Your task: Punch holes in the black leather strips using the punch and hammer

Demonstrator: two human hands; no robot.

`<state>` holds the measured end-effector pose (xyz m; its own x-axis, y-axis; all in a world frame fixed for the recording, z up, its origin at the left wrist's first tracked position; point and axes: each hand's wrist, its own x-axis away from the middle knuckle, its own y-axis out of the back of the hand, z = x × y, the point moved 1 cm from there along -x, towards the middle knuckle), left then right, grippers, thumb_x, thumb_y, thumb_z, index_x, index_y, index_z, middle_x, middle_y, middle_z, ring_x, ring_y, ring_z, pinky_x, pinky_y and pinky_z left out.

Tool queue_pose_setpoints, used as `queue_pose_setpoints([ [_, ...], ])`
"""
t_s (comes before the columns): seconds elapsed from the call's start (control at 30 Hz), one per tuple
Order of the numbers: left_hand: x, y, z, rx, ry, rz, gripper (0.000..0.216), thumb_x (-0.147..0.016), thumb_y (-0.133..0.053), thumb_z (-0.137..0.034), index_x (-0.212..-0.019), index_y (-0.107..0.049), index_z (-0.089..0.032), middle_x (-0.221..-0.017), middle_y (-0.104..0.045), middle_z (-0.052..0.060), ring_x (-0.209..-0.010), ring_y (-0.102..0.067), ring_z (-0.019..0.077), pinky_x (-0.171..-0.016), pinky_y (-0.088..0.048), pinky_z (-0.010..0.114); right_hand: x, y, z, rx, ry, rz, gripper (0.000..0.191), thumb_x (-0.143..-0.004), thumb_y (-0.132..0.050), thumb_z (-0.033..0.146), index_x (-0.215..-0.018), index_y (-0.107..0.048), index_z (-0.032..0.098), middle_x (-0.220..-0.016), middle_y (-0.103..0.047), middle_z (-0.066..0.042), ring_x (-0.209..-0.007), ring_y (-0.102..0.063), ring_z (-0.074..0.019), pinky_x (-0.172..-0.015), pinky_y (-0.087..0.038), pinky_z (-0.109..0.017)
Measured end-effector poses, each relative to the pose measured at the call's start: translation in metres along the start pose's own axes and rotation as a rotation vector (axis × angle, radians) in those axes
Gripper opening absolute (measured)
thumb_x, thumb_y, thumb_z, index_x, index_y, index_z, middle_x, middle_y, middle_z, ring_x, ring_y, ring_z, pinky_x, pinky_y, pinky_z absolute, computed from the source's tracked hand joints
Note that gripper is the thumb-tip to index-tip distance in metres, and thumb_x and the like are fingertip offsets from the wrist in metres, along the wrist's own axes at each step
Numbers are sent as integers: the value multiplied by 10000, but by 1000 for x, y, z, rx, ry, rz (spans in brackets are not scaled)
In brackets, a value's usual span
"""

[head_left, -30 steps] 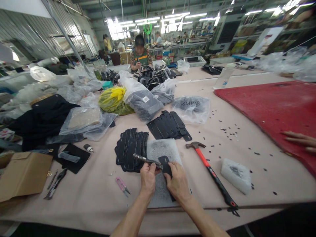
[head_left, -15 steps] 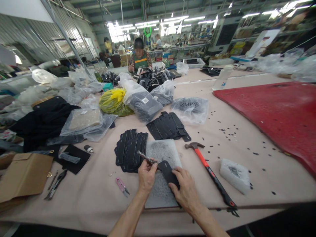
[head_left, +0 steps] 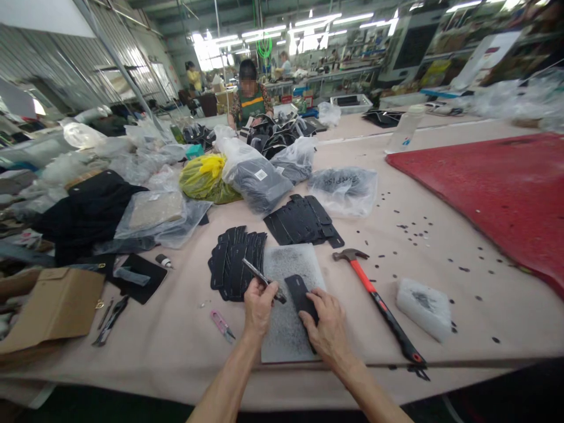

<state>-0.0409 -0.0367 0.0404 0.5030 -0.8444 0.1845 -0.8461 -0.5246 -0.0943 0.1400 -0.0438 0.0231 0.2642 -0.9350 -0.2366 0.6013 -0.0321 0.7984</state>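
Note:
My left hand (head_left: 259, 305) is closed round a metal hole punch (head_left: 255, 270), which slants with its dark end low over the white board (head_left: 282, 341). A black strip (head_left: 299, 294) with a slot near its top end lies on that board. My right hand (head_left: 326, 323) grips the strip's right side and lower part between thumb and fingers, hiding some of it. Left of the board is a fanned pile of black strips (head_left: 235, 264). Another pile of strips (head_left: 302, 220) lies behind it. To the right rests a claw hammer (head_left: 374, 299) with a red and black handle.
Pink thread snips (head_left: 222, 325) lie left of the board. A white block (head_left: 423, 308) and scattered black bits lie right of the hammer. Plastic bags (head_left: 258, 182) fill the back. A red sheet (head_left: 484, 182) covers the right side; a cardboard box (head_left: 57, 302) stands left. One person (head_left: 251, 100) sits opposite.
The punch has drawn away from the strip's top end and tilted more steeply in my left hand. My right hand still holds the strip on the board. The view has shifted slightly.

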Motion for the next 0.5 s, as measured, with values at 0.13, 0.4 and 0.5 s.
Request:
queue_pose_setpoints([
  [0.13, 1, -3, -4, 117, 102, 31, 398, -648, -787, -412, -862, -574, -152, -599, -599, -52, -448, -499, 62, -409, -348, 158, 14, 15, -8, -42, 70, 64, 351, -844, -569, 271, -1188, -542, 205, -1264, -533, -111, -1153, -476, -278, -954, -390, -453],
  [0.4, 4, -3, 3, 252, 221, 87, 403, -631, -788, -388, -700, -447, -183, -540, -498, -87, -399, -438, 40, -362, -305, 145, 28, 22, -12, 49, 129, 158, 411, -819, -576, 249, -1227, -532, 223, -1310, -511, -125, -1178, -457, -311, -966, -373, -498],
  [0.5, 4, 1, 4, 169, 210, 70, 394, -637, -782, -374, -748, -451, -192, -536, -507, -96, -358, -403, 30, -332, -236, 140, 31, 22, -14, 85, 142, 175, 429, -811, -576, 246, -1237, -537, 219, -1335, -497, -127, -1184, -453, -315, -967, -373, -491],
])
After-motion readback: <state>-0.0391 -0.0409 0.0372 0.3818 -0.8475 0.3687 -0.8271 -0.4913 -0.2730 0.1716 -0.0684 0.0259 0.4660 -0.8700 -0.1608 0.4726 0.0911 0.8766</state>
